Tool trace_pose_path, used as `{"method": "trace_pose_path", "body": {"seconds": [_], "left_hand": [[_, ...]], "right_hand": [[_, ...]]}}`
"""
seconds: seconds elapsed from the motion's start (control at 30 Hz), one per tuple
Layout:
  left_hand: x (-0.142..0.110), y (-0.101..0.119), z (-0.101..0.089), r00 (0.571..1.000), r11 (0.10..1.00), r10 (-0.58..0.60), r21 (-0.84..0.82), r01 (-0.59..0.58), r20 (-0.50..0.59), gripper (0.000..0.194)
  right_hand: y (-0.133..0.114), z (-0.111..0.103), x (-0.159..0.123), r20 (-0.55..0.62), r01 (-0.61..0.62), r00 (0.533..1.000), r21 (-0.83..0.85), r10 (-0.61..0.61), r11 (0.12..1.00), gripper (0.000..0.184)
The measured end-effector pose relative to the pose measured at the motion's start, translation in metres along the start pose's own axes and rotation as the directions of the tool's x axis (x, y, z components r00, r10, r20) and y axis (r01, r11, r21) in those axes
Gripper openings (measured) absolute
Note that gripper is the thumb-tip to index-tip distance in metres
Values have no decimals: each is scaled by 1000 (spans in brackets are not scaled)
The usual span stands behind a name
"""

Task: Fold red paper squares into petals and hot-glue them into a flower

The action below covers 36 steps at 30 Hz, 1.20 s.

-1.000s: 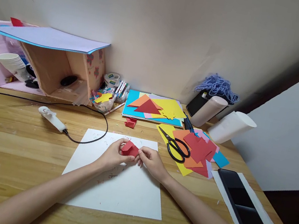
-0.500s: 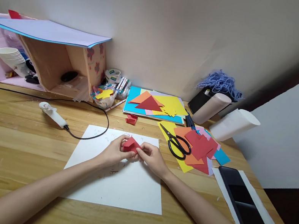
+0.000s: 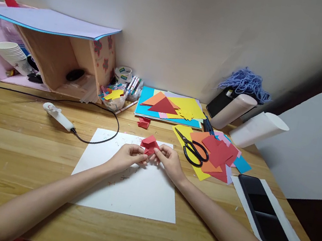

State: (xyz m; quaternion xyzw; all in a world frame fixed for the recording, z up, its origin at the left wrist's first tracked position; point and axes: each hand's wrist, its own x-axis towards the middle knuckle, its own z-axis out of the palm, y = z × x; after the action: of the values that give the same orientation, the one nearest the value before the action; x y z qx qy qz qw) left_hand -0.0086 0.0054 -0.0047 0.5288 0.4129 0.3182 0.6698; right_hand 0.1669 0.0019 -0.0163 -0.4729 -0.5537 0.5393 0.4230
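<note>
Between both hands, over a white sheet of paper [image 3: 135, 195], is a small piece of folded red paper [image 3: 149, 144] with its creased flaps facing up. My left hand [image 3: 128, 157] pinches its lower left edge between thumb and fingers. At its right corner, my right hand [image 3: 169, 161] is closed on it with thumb and forefinger. Fingertips hide the lower edge of the folded paper. A second folded red piece [image 3: 143, 123] lies on the wooden table just beyond the sheet. Dark and reddish marks dot the white sheet.
Black-handled scissors [image 3: 192, 147] rest on coloured paper pieces [image 3: 219, 151] at the right, near a phone [image 3: 263, 211]. A white glue gun [image 3: 58, 117] with a black cord lies left. Behind stand a cardboard box [image 3: 102, 64], a paper stack [image 3: 141, 102] and white rolls [image 3: 259, 129].
The folded red paper has turned and now sticks up above the fingertips, with more of its flaps showing. My left hand's grip has shifted to its lower edge. The view has tilted down slightly.
</note>
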Motion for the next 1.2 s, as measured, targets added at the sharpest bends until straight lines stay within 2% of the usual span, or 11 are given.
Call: {"method": "trace_pose_path", "body": {"seconds": [0.17,0.3,0.4,0.6,0.9,1.2], "left_hand": [[0,2,0,1000,1000,1,-5,-2,-11,29],[2,-2,-1,1000,1000,20,-22,-20,-6,28],[2,-4,-1,1000,1000,12,24,-12,-24,24],[1,0,1,997,998,18,56,-14,-75,18],[-4,7,3,994,999,39,3,-39,-105,22],[-2,-3,4,968,998,63,-1,-65,-242,25]], "right_hand": [[1,-1,0,6,1,1000,-13,-1,1000,30],[-1,0,0,72,23,997,-3,-22,1000,25],[-4,0,-1,117,39,992,-16,-37,999,22],[-6,-1,-2,166,6,986,11,-8,1000,25],[-4,0,-1,94,-2,996,46,-2,999,27],[-5,4,-4,55,-24,998,48,21,999,27]]}}
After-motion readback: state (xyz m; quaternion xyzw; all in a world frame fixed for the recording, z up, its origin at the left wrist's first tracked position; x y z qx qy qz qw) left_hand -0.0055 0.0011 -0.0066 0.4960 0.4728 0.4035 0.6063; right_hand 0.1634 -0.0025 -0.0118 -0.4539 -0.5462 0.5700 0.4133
